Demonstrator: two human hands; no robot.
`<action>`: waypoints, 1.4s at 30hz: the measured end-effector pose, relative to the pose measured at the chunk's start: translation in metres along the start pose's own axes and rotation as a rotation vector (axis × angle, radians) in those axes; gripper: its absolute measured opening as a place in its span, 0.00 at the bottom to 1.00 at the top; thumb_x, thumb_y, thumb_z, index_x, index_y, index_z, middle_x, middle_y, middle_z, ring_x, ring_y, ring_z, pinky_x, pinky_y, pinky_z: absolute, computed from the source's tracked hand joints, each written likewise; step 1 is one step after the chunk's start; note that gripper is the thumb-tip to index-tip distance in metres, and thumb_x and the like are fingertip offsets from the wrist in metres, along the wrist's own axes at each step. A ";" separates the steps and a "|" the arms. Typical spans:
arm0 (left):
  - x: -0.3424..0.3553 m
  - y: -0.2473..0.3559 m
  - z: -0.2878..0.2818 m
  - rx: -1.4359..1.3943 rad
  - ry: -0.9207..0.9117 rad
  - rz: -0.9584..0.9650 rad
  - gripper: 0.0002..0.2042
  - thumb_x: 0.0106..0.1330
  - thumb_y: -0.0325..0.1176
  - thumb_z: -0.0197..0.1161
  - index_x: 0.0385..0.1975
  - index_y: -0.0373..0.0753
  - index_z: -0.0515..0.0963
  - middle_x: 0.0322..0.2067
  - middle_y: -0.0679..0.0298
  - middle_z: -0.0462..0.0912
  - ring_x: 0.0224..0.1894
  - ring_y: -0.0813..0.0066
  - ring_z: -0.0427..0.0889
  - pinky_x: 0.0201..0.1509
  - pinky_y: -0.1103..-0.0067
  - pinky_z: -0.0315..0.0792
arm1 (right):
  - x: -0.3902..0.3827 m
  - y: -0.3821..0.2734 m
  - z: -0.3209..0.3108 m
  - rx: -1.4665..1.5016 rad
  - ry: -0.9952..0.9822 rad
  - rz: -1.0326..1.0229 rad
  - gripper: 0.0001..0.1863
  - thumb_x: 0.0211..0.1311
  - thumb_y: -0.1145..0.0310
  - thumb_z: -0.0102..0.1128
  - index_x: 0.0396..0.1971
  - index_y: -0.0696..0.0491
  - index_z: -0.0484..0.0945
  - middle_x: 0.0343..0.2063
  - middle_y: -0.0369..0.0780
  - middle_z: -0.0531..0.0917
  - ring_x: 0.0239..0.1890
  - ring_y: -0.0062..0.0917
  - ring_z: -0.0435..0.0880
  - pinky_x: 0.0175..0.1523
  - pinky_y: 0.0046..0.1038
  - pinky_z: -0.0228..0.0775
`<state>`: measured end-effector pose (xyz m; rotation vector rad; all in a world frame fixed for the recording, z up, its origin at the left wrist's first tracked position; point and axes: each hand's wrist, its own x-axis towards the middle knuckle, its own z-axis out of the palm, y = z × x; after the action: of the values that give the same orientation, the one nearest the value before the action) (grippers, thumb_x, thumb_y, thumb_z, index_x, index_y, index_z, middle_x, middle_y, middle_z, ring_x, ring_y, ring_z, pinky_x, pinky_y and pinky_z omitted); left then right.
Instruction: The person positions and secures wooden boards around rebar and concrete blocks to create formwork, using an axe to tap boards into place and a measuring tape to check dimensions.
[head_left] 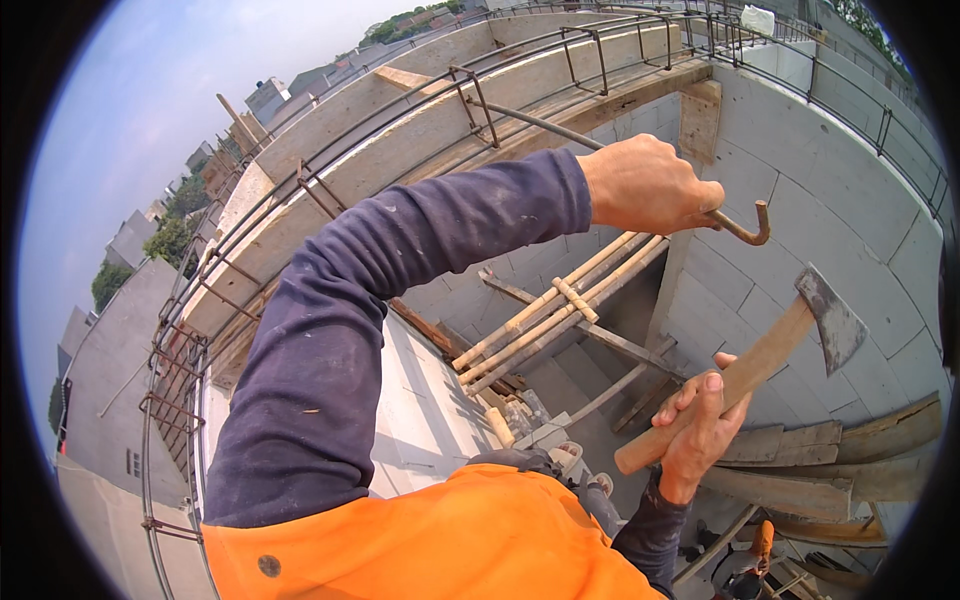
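Note:
My left hand (pixel 652 185) is closed in a fist around a long rusty steel rod (pixel 742 231). The rod's near end bends up into a hook, right of the fist, while its other end reaches back left to the reinforcing cage (pixel 478 110) on the wall top. Lower down, my right hand (pixel 700 430) grips a hatchet (pixel 765 373) by its pale wooden handle. The worn grey hatchet head points up and right, below the hook and apart from it. Part of the handle is hidden behind my right fingers.
Light block walls (pixel 765 180) enclose a deep space below me. Lashed bamboo poles (pixel 555 310) cross it, with wooden boards (pixel 790 490) at lower right. Steel bars and formwork planks (pixel 640 95) run along the wall top. An orange item (pixel 763 540) shows far below.

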<state>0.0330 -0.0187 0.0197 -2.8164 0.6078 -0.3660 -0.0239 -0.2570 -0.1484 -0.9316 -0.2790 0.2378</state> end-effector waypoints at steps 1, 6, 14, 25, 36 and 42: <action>0.001 0.001 -0.001 0.020 0.015 0.013 0.18 0.77 0.50 0.58 0.34 0.39 0.77 0.15 0.59 0.81 0.16 0.63 0.83 0.20 0.71 0.74 | 0.001 0.001 0.001 -0.007 -0.006 -0.006 0.20 0.73 0.61 0.59 0.55 0.57 0.67 0.21 0.34 0.73 0.15 0.16 0.71 0.20 0.21 0.70; 0.002 0.001 0.001 0.059 0.039 0.037 0.15 0.75 0.46 0.61 0.32 0.42 0.75 0.12 0.62 0.76 0.13 0.66 0.80 0.18 0.73 0.70 | 0.007 0.006 0.011 -0.082 -0.100 0.047 0.20 0.74 0.61 0.60 0.56 0.56 0.68 0.22 0.33 0.73 0.16 0.15 0.72 0.21 0.20 0.69; -0.004 -0.005 0.002 0.085 0.078 0.055 0.13 0.76 0.45 0.62 0.35 0.43 0.76 0.12 0.64 0.76 0.11 0.69 0.77 0.17 0.75 0.69 | 0.009 -0.047 -0.022 0.025 0.117 -0.363 0.28 0.73 0.54 0.60 0.59 0.60 0.65 0.25 0.34 0.74 0.16 0.16 0.72 0.24 0.21 0.71; -0.010 -0.007 0.002 0.020 0.058 0.025 0.14 0.73 0.45 0.63 0.33 0.41 0.75 0.17 0.60 0.82 0.20 0.58 0.85 0.22 0.69 0.75 | 0.008 -0.004 0.011 0.013 0.003 -0.022 0.18 0.75 0.61 0.57 0.52 0.57 0.66 0.21 0.34 0.71 0.14 0.17 0.71 0.20 0.22 0.71; -0.032 0.085 -0.020 -0.243 0.371 0.131 0.14 0.67 0.45 0.70 0.30 0.43 0.75 0.18 0.66 0.80 0.19 0.68 0.83 0.19 0.74 0.72 | 0.032 -0.028 -0.012 -0.203 0.068 -0.091 0.24 0.76 0.57 0.53 0.63 0.57 0.66 0.22 0.32 0.69 0.15 0.14 0.70 0.18 0.19 0.68; -0.118 0.144 0.077 -0.568 0.344 -0.009 0.20 0.74 0.47 0.62 0.22 0.42 0.70 0.16 0.64 0.76 0.19 0.62 0.80 0.20 0.69 0.71 | 0.088 -0.077 0.027 -0.527 -0.198 -0.321 0.28 0.77 0.55 0.54 0.68 0.53 0.65 0.23 0.33 0.72 0.18 0.12 0.69 0.22 0.18 0.66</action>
<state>-0.1022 -0.0822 -0.1153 -3.3188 0.8882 -0.8034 0.0558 -0.2532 -0.0592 -1.3663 -0.6893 -0.0477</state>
